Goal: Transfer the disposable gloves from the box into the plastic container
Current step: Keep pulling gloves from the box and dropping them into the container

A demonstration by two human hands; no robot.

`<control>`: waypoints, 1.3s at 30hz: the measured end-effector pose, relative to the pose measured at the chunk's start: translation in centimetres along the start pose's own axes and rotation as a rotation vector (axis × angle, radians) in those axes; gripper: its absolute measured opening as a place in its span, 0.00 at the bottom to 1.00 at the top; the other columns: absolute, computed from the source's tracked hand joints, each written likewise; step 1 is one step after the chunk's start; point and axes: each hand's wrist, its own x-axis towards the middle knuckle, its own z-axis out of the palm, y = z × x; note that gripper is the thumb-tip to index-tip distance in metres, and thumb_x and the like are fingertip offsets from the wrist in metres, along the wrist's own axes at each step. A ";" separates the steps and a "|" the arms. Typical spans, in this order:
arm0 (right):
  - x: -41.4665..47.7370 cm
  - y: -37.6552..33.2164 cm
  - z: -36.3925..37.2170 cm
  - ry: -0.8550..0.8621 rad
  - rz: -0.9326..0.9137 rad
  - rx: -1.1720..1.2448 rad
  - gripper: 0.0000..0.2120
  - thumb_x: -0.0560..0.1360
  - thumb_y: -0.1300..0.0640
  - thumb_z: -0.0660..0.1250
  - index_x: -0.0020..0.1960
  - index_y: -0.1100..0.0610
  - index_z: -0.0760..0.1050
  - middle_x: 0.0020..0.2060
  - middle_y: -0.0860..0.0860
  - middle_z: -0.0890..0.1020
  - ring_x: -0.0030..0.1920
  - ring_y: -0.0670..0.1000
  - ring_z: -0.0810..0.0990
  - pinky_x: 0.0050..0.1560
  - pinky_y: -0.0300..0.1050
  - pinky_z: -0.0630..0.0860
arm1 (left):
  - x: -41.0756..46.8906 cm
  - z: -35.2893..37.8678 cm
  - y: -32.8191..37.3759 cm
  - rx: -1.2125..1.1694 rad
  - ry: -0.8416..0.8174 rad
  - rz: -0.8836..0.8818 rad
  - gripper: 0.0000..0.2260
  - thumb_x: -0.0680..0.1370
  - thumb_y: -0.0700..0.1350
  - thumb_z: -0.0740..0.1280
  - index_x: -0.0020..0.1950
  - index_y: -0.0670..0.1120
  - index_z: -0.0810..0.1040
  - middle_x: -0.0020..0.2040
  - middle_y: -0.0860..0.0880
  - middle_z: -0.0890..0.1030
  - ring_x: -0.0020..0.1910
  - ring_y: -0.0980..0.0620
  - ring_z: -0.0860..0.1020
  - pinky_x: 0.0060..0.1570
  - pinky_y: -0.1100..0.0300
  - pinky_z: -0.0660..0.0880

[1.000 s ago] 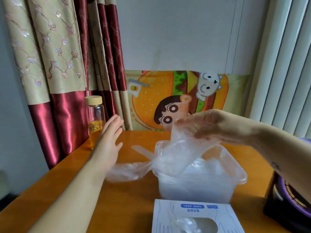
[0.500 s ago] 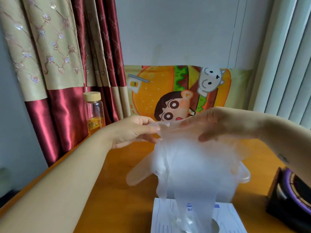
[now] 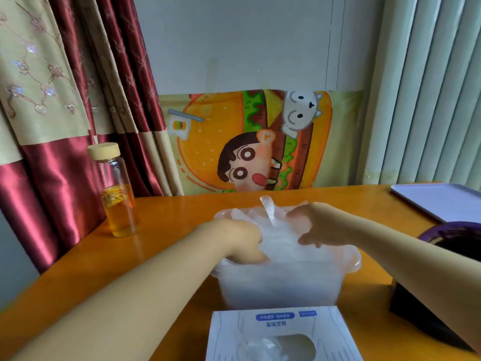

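1. Pressing into plastic container (image 3: 281, 287): left hand (image 3: 242, 241) and right hand (image 3: 320, 225), fingers curled around clear disposable gloves (image 3: 281, 246) between them.
2. One glove finger sticks up above the grip.
3. Glove box (image 3: 281, 334) nearer than the hands, just beside the container.

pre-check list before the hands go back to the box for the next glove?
1. Both hands in the plastic container: ok, left hand and right hand press the gloves down inside it.
2. Gloves fully inside: not ok, one strip sticks up above the rim.
3. Hands free of film: cannot tell, fingertips are buried in the pile.
4. Box within reach: ok, it lies just in front of the container.
5. Next glove ready: ok, film shows in the box opening.
6. Bottle clear of the left arm: ok, upright, off to the left.
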 end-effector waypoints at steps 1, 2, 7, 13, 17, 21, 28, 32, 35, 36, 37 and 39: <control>0.0 -0.1 0.1 -0.016 -0.002 -0.043 0.30 0.72 0.60 0.72 0.71 0.54 0.67 0.62 0.51 0.76 0.30 0.41 0.76 0.33 0.32 0.74 | 0.4 0.3 0.0 0.004 -0.024 -0.010 0.25 0.80 0.59 0.58 0.73 0.47 0.68 0.70 0.47 0.71 0.68 0.46 0.69 0.66 0.51 0.67; 0.0 -0.3 0.1 -0.031 -0.002 -0.085 0.30 0.72 0.59 0.72 0.72 0.53 0.66 0.65 0.51 0.74 0.35 0.43 0.78 0.36 0.32 0.75 | 0.8 0.4 0.0 0.001 -0.037 -0.019 0.25 0.80 0.59 0.58 0.73 0.46 0.68 0.70 0.47 0.72 0.68 0.46 0.70 0.66 0.51 0.67; -0.9 -1.2 -0.6 0.012 0.024 -0.497 0.30 0.72 0.47 0.71 0.72 0.49 0.66 0.67 0.53 0.69 0.65 0.55 0.68 0.61 0.48 0.71 | 2.7 0.6 -0.2 0.024 -0.136 -0.083 0.25 0.78 0.58 0.62 0.72 0.47 0.70 0.69 0.48 0.73 0.66 0.45 0.72 0.65 0.51 0.70; 0.3 -2.7 0.6 -0.070 -0.093 -0.423 0.33 0.71 0.46 0.71 0.72 0.53 0.65 0.63 0.52 0.74 0.61 0.54 0.74 0.60 0.49 0.75 | 4.3 1.1 0.5 0.073 -0.235 -0.106 0.22 0.80 0.48 0.61 0.74 0.46 0.66 0.71 0.45 0.69 0.67 0.43 0.69 0.58 0.55 0.69; 2.2 -1.3 3.3 -0.419 -0.011 -0.397 0.36 0.77 0.50 0.65 0.77 0.54 0.49 0.70 0.55 0.67 0.67 0.55 0.69 0.67 0.49 0.69 | 5.5 2.9 0.8 0.082 -0.294 -0.083 0.20 0.82 0.42 0.55 0.74 0.43 0.65 0.72 0.44 0.67 0.68 0.43 0.69 0.60 0.54 0.68; 2.8 -0.6 4.4 -0.512 0.019 -0.356 0.24 0.82 0.59 0.52 0.77 0.51 0.51 0.75 0.52 0.59 0.72 0.54 0.62 0.70 0.47 0.62 | 5.7 3.6 0.7 0.056 -0.322 -0.054 0.18 0.82 0.41 0.54 0.71 0.41 0.69 0.69 0.43 0.71 0.60 0.45 0.72 0.59 0.54 0.69; 2.4 -0.6 3.9 -0.500 0.061 -0.281 0.26 0.81 0.57 0.59 0.77 0.51 0.54 0.74 0.52 0.61 0.70 0.55 0.65 0.68 0.45 0.66 | 2.4 0.5 -0.4 0.013 -0.191 -0.001 0.23 0.80 0.58 0.59 0.69 0.45 0.73 0.66 0.47 0.76 0.61 0.47 0.75 0.61 0.52 0.73; 1.5 -1.1 3.3 -0.459 0.047 -0.241 0.31 0.77 0.53 0.66 0.76 0.53 0.58 0.72 0.52 0.65 0.71 0.54 0.65 0.69 0.44 0.63 | -2.2 -1.3 -2.0 -0.088 -0.014 0.033 0.20 0.81 0.54 0.61 0.70 0.48 0.74 0.68 0.53 0.75 0.63 0.53 0.74 0.65 0.54 0.70; 0.4 -1.4 2.3 -0.362 0.003 -0.293 0.29 0.76 0.53 0.68 0.74 0.53 0.62 0.70 0.51 0.69 0.68 0.52 0.69 0.65 0.41 0.66 | -5.4 -1.5 -3.2 -0.180 0.124 0.017 0.17 0.81 0.50 0.63 0.69 0.51 0.75 0.66 0.56 0.75 0.61 0.57 0.75 0.62 0.61 0.71; -0.1 -1.6 2.0 -0.315 -0.017 -0.282 0.26 0.76 0.53 0.67 0.72 0.53 0.65 0.68 0.52 0.71 0.65 0.52 0.72 0.62 0.41 0.69 | -6.4 -1.1 -3.4 -0.199 0.162 0.006 0.16 0.80 0.50 0.63 0.68 0.52 0.75 0.66 0.56 0.76 0.60 0.58 0.75 0.61 0.62 0.71; -0.4 -1.6 1.5 -0.260 -0.035 -0.268 0.24 0.76 0.52 0.67 0.71 0.53 0.68 0.66 0.51 0.73 0.62 0.52 0.75 0.59 0.41 0.73 | -6.8 -0.9 -3.6 -0.212 0.200 0.004 0.16 0.80 0.49 0.63 0.68 0.52 0.75 0.65 0.57 0.76 0.59 0.58 0.75 0.58 0.64 0.71; -1.6 -2.1 0.6 -0.161 -0.076 -0.264 0.21 0.76 0.52 0.67 0.68 0.53 0.71 0.63 0.50 0.77 0.59 0.52 0.77 0.55 0.41 0.75 | -8.0 0.0 -3.5 -0.247 0.261 0.004 0.15 0.80 0.48 0.63 0.67 0.53 0.75 0.61 0.58 0.77 0.55 0.60 0.75 0.50 0.68 0.70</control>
